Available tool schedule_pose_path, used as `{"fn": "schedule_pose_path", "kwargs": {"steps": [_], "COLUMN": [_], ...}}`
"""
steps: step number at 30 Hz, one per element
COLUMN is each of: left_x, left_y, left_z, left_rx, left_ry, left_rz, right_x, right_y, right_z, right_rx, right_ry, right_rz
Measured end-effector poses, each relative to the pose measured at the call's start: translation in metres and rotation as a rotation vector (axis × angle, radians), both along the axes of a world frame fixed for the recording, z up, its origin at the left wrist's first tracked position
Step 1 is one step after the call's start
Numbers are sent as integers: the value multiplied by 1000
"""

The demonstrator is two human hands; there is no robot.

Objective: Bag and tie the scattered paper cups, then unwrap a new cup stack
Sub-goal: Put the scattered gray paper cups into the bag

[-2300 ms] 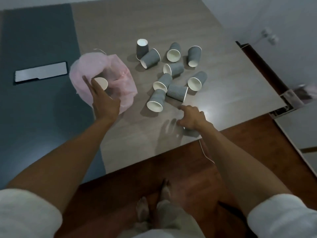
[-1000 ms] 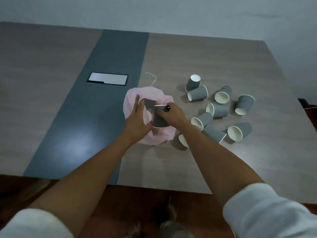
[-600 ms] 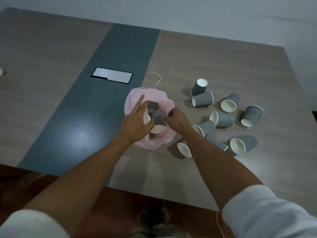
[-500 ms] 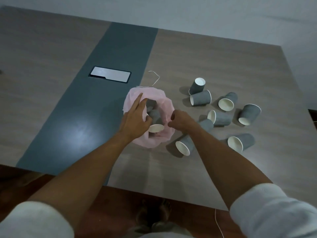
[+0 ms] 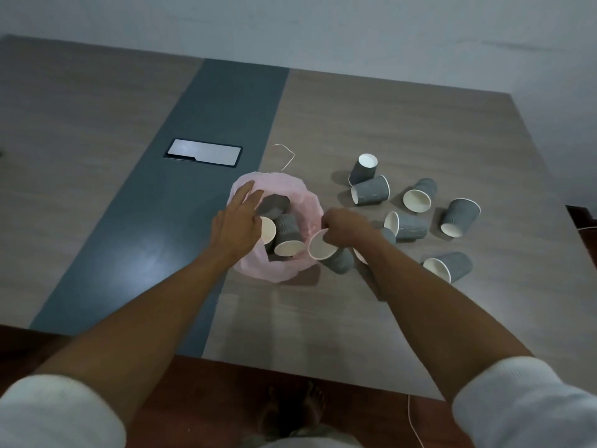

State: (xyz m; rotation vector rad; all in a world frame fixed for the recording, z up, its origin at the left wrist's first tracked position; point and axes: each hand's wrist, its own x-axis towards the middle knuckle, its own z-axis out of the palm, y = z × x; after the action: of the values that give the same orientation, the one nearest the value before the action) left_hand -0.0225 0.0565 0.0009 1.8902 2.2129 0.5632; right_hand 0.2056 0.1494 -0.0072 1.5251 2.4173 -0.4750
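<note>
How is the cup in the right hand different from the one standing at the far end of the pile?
The held cup is gripped by the right hand and tilted, its white mouth facing the camera beside the pink bag. The far cup stands alone on the table, upside down, base up. Both are grey ribbed paper cups with white insides.

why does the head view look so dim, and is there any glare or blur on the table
Head view: dim, bluish light; a soft glare patch lies on the dark strip of the table, and the phone screen reflects pale light; soft shadows under the cups; straight table edges bow from the wide-angle lens; hands look sharp, with little blur.
</note>
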Motion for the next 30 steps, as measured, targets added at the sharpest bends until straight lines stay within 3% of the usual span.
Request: {"fn": "schedule_pose_path", "kwargs": {"steps": [3,6,9,14,17,20,23,26,28,30], "left_x": [-5,-8,-12,-18,-20,-19,-15,-10,-5,5], "left_y": [1,4,10,18,25,31,38,51,66,82], "left_z": [6,16,25,29,23,15,14,19,24,29], "left_rx": [-29,-53,-35,14,27,28,111,213,191,66], "left_ry": [15,-21,-49,-53,-72,-52,86,288,447,542], "left_rz": [-53,-85,-84,-142,-117,-24,79,25,-81,-140], "right_x": [-10,-25,-44,-83,-101,-97,-73,-42,-20,-3], "right_y": [21,21,9,3,8,20,37,58,72,82], "right_z": [34,40,21,-10,-15,-17,-17,-23,-28,-35], "right_rx": [-60,-261,-372,-450,-514,-397,-312,-155,-21,-19], "right_ry": [417,837,1044,1221,1207,997,896,769,682,620], "right_rz": [-213,-375,-474,-707,-660,-662,-654,-657,-684,-644]}}
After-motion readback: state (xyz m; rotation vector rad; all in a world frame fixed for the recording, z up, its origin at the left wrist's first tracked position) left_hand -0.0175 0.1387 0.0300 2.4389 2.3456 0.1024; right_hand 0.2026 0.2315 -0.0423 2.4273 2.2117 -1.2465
